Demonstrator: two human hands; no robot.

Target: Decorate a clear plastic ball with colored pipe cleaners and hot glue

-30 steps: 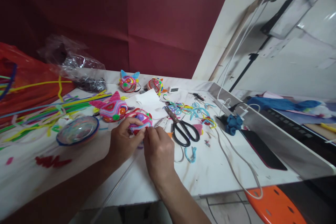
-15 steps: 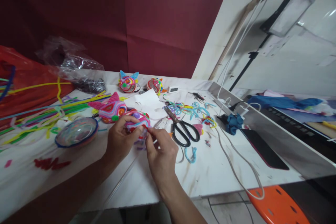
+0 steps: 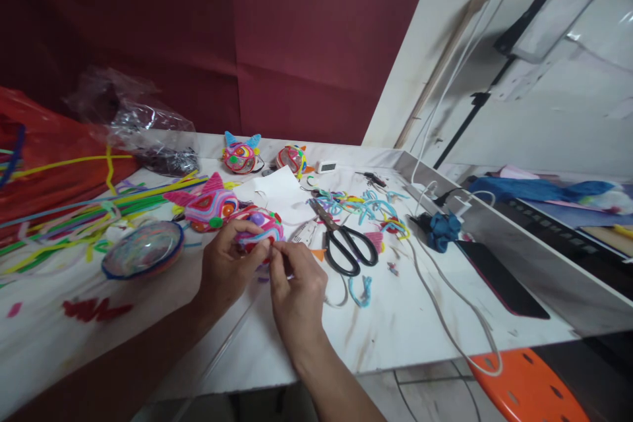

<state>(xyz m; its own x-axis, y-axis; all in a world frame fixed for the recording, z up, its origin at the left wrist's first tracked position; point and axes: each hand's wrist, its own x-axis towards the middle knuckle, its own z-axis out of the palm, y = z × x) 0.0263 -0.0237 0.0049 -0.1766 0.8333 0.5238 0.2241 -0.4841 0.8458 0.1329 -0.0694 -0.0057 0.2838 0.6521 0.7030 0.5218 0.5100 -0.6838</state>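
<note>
My left hand (image 3: 228,262) is closed round a ball covered in coiled pipe cleaners (image 3: 263,227), mostly pink, red and light blue, with a purple pompom and a green one on top. Against the ball's near side, the fingertips of my right hand (image 3: 297,282) are pinched together beside my left thumb. What the pinch holds, if anything, is too small to tell; red shows at that spot. Just behind lies a finished-looking pink pipe-cleaner head with pointed ears (image 3: 210,206). Black-handled scissors (image 3: 349,247) rest to the right of my hands.
A clear half shell with a blue rim (image 3: 143,252) and red snippets (image 3: 96,310) lie left. Pipe cleaners (image 3: 133,201) spread beside a red bag (image 3: 44,151). Two decorated balls (image 3: 241,155) stand at the back. A cable (image 3: 435,290) and phone (image 3: 502,278) lie right.
My right hand has shifted slightly left, its fingertips coming closer to my left thumb at the ball. My left hand keeps its hold on the ball.
</note>
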